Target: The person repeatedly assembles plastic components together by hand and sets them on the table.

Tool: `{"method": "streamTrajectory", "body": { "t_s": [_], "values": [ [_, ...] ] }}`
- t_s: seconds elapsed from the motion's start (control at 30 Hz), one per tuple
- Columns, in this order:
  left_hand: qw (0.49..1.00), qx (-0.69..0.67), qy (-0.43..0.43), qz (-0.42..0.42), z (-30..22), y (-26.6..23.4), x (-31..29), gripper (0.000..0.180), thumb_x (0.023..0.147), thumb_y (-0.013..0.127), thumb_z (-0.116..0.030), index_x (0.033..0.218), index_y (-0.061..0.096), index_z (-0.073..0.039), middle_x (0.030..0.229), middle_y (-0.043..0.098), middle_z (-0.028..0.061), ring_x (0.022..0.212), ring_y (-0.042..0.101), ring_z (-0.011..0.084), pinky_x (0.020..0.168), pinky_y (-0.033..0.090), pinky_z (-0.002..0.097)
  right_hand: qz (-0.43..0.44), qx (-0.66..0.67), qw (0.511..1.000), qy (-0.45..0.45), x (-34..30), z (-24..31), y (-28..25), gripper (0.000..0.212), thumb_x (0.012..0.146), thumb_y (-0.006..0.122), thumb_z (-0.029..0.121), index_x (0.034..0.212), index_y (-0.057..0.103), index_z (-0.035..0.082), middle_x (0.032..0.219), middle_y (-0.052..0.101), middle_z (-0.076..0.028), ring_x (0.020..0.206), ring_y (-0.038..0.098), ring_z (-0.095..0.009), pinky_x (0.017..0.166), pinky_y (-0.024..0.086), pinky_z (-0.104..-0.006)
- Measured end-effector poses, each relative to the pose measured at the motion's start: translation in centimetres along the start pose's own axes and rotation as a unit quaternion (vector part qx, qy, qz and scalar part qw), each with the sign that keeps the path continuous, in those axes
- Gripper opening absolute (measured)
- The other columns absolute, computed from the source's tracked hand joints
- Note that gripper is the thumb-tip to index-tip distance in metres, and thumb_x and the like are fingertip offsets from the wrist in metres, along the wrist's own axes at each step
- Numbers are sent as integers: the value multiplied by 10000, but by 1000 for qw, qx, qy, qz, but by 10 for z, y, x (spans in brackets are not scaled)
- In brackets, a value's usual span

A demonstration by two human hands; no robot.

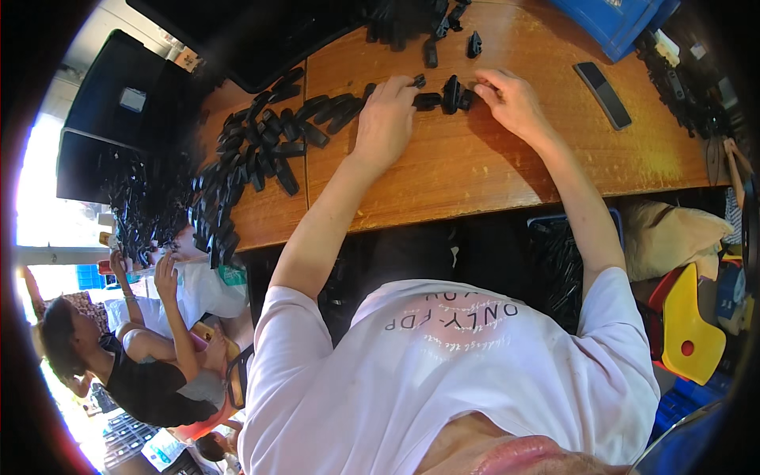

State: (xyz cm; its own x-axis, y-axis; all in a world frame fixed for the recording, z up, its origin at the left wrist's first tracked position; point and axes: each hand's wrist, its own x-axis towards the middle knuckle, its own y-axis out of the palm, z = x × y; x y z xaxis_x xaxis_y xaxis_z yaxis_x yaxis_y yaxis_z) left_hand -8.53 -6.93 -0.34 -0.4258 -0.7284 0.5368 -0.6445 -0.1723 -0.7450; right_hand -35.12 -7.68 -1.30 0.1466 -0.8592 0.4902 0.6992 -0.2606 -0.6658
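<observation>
My left hand [385, 117] is over the wooden table, fingers bent, with a small black plastic piece [419, 81] at its fingertips. Beside that hand lies a short black plastic part [427, 101]. Between my two hands stands a black plastic part with a wider flange [451, 95]. My right hand [513, 104] is just right of it, thumb and forefinger apart, and I see nothing held there. A dark lump [467, 100] sits next to the right thumb. Some fingers of both hands are hidden.
Many black oblong parts [269, 131] spread over the left of the table [443, 174]. More black parts [431, 52] lie at the far side, near a black tray [261, 47]. A phone [602, 95] and blue bin [613, 24] are right. Another person [142, 356] sits left.
</observation>
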Motion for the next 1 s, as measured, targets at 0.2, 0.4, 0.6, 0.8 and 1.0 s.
{"method": "streamTrajectory", "body": {
  "t_s": [0.2,0.4,0.6,0.8,1.0],
  "values": [
    [996,70,56,-14,-15,-17,-18,300,881,727,9,1181,724,2,1198,685,159,1133,642,379,960,528,468,77,-98,992,-5,6,22,9,219,987,703,224,1059,763,27,1026,726,-191,896,688,-414,795,543,-493],
    [998,-46,-50,8,-26,-14,-41,232,949,685,-21,1173,740,-5,1082,715,160,1033,683,354,879,555,421,188,-100,976,-50,0,34,-18,182,953,714,169,979,767,-3,954,720,-215,887,685,-419,796,538,-493],
    [990,-43,-126,-46,-17,-15,-45,178,966,672,-45,1112,773,-32,1102,726,156,999,709,338,858,565,402,281,-107,951,66,-3,63,-38,199,879,715,11,1074,728,-26,1019,721,-183,979,694,-343,837,551,-439],
    [983,-57,-143,-98,-31,-19,-47,220,916,739,-82,1131,774,-47,1113,725,143,989,704,329,866,566,400,143,110,984,-11,-30,65,-19,281,847,691,-97,1117,689,-19,1071,686,-124,1001,685,-278,860,567,-365],
    [998,-22,-49,-34,-27,-18,-52,307,852,781,-43,1159,766,-45,1092,737,129,1057,687,323,884,567,403,110,48,986,-115,-70,57,-20,170,841,721,-77,986,689,4,1016,650,-121,949,670,-300,797,551,-361]
  ]
}}
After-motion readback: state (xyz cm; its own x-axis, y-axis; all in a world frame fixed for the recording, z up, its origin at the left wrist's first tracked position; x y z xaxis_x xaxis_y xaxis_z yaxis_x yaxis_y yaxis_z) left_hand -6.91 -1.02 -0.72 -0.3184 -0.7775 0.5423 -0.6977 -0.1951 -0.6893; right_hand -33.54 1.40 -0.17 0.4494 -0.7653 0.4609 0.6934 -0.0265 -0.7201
